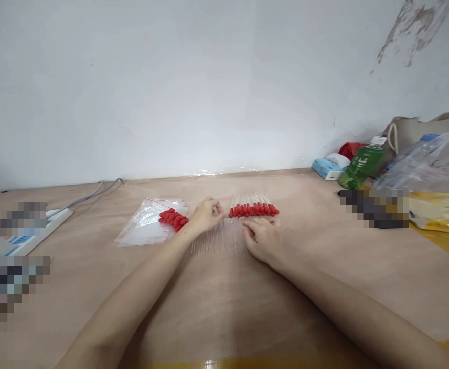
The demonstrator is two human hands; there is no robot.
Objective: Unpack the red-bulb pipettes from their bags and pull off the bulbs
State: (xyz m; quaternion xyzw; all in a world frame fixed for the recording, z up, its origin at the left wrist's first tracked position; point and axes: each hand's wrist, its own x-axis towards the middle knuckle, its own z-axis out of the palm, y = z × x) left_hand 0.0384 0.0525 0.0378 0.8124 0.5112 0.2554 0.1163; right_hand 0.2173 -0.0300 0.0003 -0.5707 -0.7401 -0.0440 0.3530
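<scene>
Red-tipped thin clear tubes [253,210] lay parallel on the brown desk [209,318], presumably to stay orderly, just beyond the bent-fingered right hand [264,238]; left hand [207,214] curled beside them, couldn't tell if either grip pinched anything.

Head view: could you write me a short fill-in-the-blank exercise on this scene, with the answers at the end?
1. Just beyond the right hand is a row of clear sticks with ____ tips.
2. The clear plastic bags lie to the ____ of the left hand.
3. The green bottle has a ____ cap.

Missing words: red; left; white.
</scene>
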